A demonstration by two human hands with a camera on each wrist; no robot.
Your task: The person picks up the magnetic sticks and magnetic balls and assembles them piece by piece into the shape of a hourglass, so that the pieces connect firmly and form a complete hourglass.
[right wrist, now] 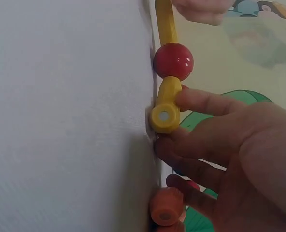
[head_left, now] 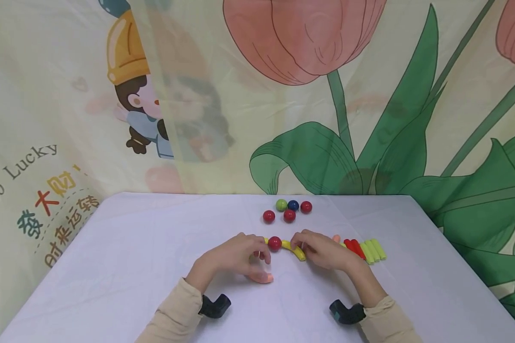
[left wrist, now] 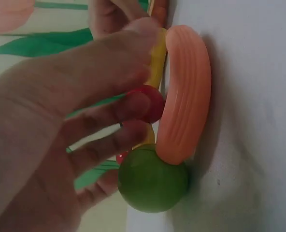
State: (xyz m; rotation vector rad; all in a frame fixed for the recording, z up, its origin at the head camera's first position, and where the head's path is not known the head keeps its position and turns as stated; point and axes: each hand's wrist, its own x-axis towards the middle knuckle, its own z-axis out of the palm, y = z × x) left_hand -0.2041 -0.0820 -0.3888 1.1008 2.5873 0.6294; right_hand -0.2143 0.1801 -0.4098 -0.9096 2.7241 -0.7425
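In the head view my left hand (head_left: 244,255) hovers over a curved orange stick (head_left: 263,278). Its fingers are loosely spread; the thumb is blurred. The left wrist view shows the orange stick (left wrist: 186,92) against a green ball (left wrist: 152,181), near my fingers. A red ball (head_left: 274,244) sits between two curved yellow sticks, one partly behind my left hand. My right hand (head_left: 324,250) has thumb and index finger at the end of the right yellow stick (head_left: 300,255). In the right wrist view they pinch its end (right wrist: 164,118), its other fingers hanging loosely.
Behind the hands lie several balls: red (head_left: 269,216), green (head_left: 281,205) and blue (head_left: 293,206). To the right, red sticks (head_left: 355,247) and light green sticks (head_left: 374,251) lie side by side. A printed cloth (head_left: 206,181) hangs behind the white table (head_left: 124,267).
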